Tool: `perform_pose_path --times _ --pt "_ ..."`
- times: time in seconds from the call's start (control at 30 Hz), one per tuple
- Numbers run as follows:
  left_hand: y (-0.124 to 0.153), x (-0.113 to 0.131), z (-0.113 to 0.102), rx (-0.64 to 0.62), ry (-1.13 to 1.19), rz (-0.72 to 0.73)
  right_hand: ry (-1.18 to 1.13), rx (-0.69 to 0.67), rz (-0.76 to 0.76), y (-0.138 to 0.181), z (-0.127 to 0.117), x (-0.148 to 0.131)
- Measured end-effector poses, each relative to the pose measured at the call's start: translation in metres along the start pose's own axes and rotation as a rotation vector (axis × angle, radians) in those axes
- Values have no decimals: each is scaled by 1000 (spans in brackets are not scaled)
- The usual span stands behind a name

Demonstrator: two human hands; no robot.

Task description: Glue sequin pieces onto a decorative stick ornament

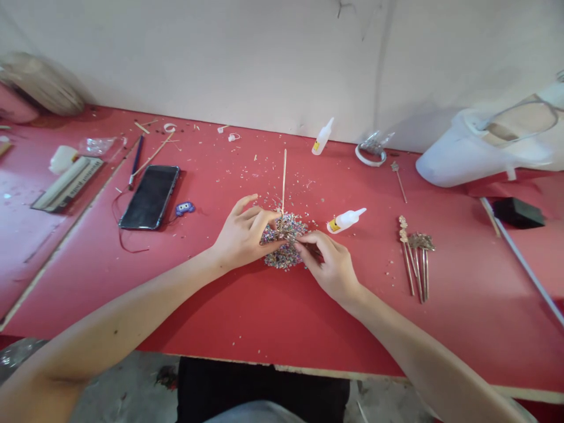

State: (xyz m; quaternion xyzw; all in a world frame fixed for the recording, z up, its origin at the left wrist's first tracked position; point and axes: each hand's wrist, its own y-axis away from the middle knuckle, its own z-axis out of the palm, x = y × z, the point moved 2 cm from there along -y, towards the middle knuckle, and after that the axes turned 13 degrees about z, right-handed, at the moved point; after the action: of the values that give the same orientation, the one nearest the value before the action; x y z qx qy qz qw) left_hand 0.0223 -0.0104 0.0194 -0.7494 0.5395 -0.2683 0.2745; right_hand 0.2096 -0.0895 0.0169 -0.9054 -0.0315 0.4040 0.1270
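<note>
the left hand (247, 238) grips a thin gold stick (284, 179) at its lower end, thumb and forefinger pinched around it, with the other fingers raised and spread. the right hand (329, 261) brings thumb and forefinger together at that same end; i cannot tell whether they are closed on a tiny piece or only touching the stick. the held end sits over a heap of beads (284, 259) about midway between the near and far edges of the worktop (211, 329), and the bare shaft points to the far edge.

this looks like fine fingertip work at the end of the stick, so the left pinch is best firm and quite motionless, letting the right hand make the small movements. resting both wrists lightly on the surface would steady them. working low over the heap is sensible, since anything dropped lands among the beads.

a glue bottle (346, 220) lies on its side just beyond the right hand, its nozzle turned toward the right edge; any glue calls for a sparing touch, well clear of the skin and the loose beads. another bottle (322, 138) is by the far edge. toward the right edge lies a group of decorated sticks (416, 264), handy for comparison, while a phone (150, 197) rests toward the left edge.
</note>
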Motion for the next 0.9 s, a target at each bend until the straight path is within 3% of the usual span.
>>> perform_pose_path --times 0.33,0.9 --pt "-2 5 1 3 -131 16 139 44 -104 0 1 -3" --pt "-2 6 2 7 -150 50 273 87 -237 -1 -1 -8"
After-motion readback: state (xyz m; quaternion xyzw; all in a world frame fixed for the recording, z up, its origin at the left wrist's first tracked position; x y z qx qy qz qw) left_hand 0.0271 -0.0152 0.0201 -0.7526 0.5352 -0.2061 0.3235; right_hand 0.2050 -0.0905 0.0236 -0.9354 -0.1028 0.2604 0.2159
